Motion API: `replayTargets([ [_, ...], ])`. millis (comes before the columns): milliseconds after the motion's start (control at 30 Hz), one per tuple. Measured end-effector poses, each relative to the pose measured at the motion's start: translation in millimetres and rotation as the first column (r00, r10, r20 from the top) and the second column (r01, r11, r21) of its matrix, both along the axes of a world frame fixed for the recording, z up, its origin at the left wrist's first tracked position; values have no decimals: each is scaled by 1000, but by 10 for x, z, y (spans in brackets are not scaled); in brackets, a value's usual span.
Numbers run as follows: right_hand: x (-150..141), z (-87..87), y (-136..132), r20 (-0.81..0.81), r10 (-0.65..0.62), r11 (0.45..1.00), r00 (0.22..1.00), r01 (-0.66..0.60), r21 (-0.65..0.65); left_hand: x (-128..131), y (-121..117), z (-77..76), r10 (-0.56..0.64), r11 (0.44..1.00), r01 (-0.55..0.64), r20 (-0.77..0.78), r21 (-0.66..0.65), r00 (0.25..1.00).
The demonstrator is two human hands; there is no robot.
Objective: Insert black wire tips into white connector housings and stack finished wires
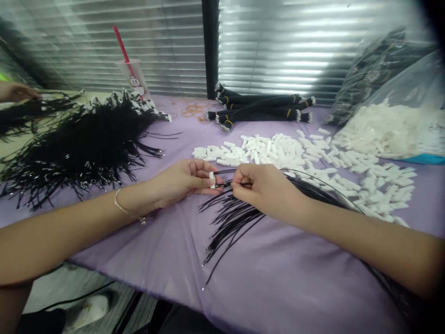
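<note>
Between the thumb and fingers of my left hand (189,178) is a small white plastic connector (212,179). My right hand (259,185), just to its right, pinches a thin black wire (225,184) whose end meets the connector; how deep it sits I cannot tell. A second black wire runs from the connector's upper part toward the right hand. Below and behind the right hand, a fanned bunch of loose black wires (229,222) with small metal tips lies on the purple tablecloth (167,260).
White connectors (278,150) spread behind my hands, beside a clear bag (389,125) of them. Tied black wire bundles (260,109) lie at the back. A heap of wires with white ends (90,139), a cup (134,79) and another person's hand (17,91) are left.
</note>
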State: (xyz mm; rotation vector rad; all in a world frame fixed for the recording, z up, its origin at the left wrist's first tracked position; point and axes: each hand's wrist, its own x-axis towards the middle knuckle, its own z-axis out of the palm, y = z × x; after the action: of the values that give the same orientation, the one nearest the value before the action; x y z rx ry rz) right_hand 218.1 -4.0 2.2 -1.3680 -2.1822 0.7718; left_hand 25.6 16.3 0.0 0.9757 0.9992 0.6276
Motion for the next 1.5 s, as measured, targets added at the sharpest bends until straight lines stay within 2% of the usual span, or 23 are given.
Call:
replayTargets([
  [167,-2,2,2,17,0,1000,1000,0,-4,-5,1,-7,-19,1000,19,1,17,1000],
  [367,-2,-17,8,-57,47,998,997,-50,-42,-11,-6,-41,-33,999,33,-9,28,999],
  [500,-7,-45,11,-78,74,996,994,-77,-35,-28,9,-52,-42,990,48,-47,131,998],
  [567,-8,-64,16,-72,82,996,994,-84,-18,-43,14,-38,-59,965,89,-123,248,991],
  [633,-7,-84,25,-64,96,995,993,-96,-4,-58,13,-5,-85,916,161,-215,367,973],
  [700,-4,-99,33,-48,109,994,993,-109,8,-68,4,40,-97,844,254,-332,473,938],
  [767,1,-107,38,-19,117,993,993,-117,31,-70,-6,81,-51,761,343,-477,550,877],
  [833,8,-105,37,15,119,991,993,-120,56,-68,-10,103,5,706,409,-581,578,814],
  [1033,30,-22,-5,132,151,977,980,-168,132,-74,33,64,16,664,472,-642,580,767],
  [1200,23,54,-47,334,200,910,921,-301,286,-85,55,40,25,625,504,-660,596,751],
  [1300,11,12,-42,372,207,899,905,-326,294,-99,68,14,10,607,517,-657,603,754],
  [1500,-25,-155,1,331,199,885,922,-314,343,-120,113,-31,-13,593,535,-657,602,754],
])
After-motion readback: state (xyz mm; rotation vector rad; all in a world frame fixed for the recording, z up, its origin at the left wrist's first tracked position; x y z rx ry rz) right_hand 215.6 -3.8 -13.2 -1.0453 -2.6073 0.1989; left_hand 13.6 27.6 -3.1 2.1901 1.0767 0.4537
